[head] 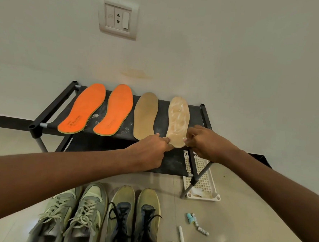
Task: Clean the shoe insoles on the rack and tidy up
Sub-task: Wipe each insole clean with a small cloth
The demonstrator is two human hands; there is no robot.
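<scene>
Both hands meet at the heel of the pale, glossy-streaked insole (178, 122), rightmost on the rack (51, 112): the left hand (151, 148) pinches its heel edge from the left, and the right hand (203, 142) pinches a small white piece at the right edge. Beside it lie a tan insole (145, 115) and two orange insoles (99, 108). Right of the rack, a white perforated tray (203, 179) on the floor holds crumpled whitish material. Two pairs of shoes (100, 216) stand nearer.

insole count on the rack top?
4, in a row: orange insole far left, second orange insole, plain tan insole, glossy tan insole far right. None appear hidden.
</scene>
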